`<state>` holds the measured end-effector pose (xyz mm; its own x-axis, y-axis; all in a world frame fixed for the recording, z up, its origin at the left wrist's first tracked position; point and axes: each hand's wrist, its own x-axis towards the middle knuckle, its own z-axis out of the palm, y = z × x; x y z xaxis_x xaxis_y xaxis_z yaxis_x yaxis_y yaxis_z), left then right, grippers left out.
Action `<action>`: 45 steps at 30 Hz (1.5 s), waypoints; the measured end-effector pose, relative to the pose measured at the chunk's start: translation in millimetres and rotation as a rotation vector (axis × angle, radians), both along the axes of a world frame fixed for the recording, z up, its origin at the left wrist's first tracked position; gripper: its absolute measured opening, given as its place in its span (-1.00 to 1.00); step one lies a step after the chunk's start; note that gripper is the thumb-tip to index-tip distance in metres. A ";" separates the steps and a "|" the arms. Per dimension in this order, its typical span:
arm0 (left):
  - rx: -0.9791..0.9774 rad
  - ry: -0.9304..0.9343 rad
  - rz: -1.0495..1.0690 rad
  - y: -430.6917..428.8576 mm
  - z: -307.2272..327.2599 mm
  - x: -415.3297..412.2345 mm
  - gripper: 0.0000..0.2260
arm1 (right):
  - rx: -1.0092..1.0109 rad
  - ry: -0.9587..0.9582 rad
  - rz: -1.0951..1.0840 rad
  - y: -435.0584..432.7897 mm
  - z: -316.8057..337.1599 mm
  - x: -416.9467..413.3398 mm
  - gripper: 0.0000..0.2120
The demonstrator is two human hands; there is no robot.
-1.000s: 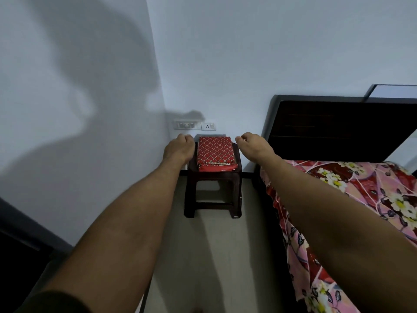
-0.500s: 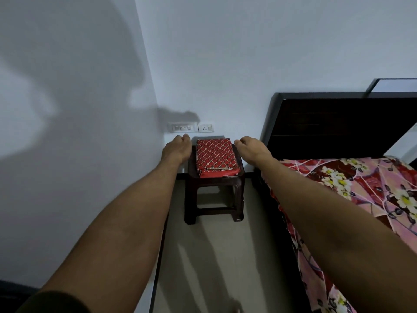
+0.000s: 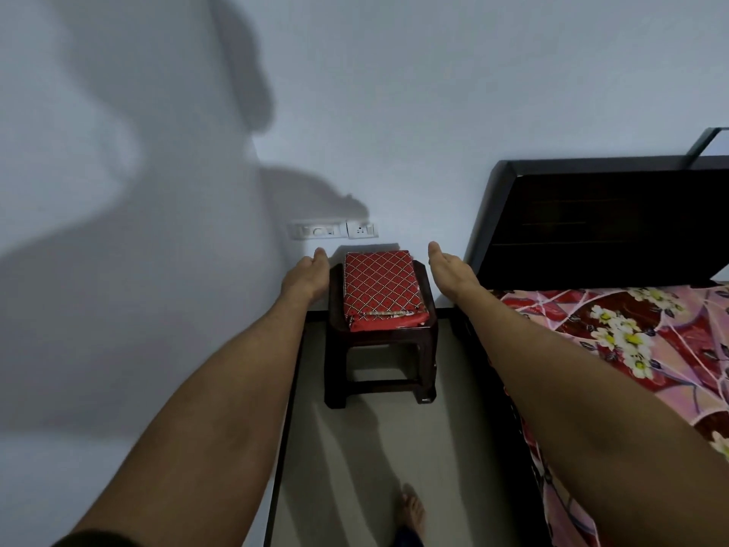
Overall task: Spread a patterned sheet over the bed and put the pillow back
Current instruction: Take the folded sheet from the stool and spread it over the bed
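- I'm seeing a dim room, with a cool bluish cast lying over the white wall (image 3: 434,92).
- Light is coming from behind the wearer. A big soft-edged body shadow (image 3: 118,191) is falling across the wall's left side, and a smaller arm shadow (image 3: 315,195) is reaching the switch plate (image 3: 333,230).
- The switch plate is looking slightly smeared, and its markings aren't resolving.
- The dark headboard (image 3: 591,223) is sinking into near-black, showing only faint slat lines.
- Striped shadows are streaking the floor (image 3: 335,467) in front of the stool (image 3: 380,349).
- The wide lens is stretching the left forearm (image 3: 197,408) and right forearm (image 3: 591,408) towards the bottom edge.
- The floral sheet (image 3: 631,329) is showing the strongest colour.
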<state>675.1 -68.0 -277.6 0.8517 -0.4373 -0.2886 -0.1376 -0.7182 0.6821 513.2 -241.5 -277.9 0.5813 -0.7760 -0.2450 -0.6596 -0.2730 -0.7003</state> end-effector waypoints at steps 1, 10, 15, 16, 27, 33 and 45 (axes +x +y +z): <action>0.000 0.014 0.003 -6.3 -1.8 4.1 -0.44 | 0.008 0.008 -0.005 -7.1 -2.8 4.2 -0.33; 0.006 0.086 0.079 -78.7 -23.0 31.8 -0.46 | 0.024 0.102 0.031 -89.8 -36.6 45.7 -0.37; 0.010 0.103 0.114 -105.4 -36.4 44.1 -0.47 | 0.035 0.130 0.058 -118.7 -57.1 61.1 -0.44; 0.006 0.099 0.113 -108.6 -39.8 46.4 -0.48 | 0.032 0.135 0.068 -121.1 -60.3 62.9 -0.44; -0.007 0.163 0.105 -148.5 -93.9 81.6 -0.59 | 0.068 0.169 0.076 -149.7 -123.3 102.9 -0.58; 0.026 0.185 0.039 -161.8 -139.4 116.5 -0.56 | 0.096 0.196 0.058 -165.2 -163.3 129.0 -0.49; 0.184 0.181 -0.020 -193.2 -224.5 174.6 -0.48 | 0.136 0.221 0.048 -194.0 -238.6 178.7 -0.55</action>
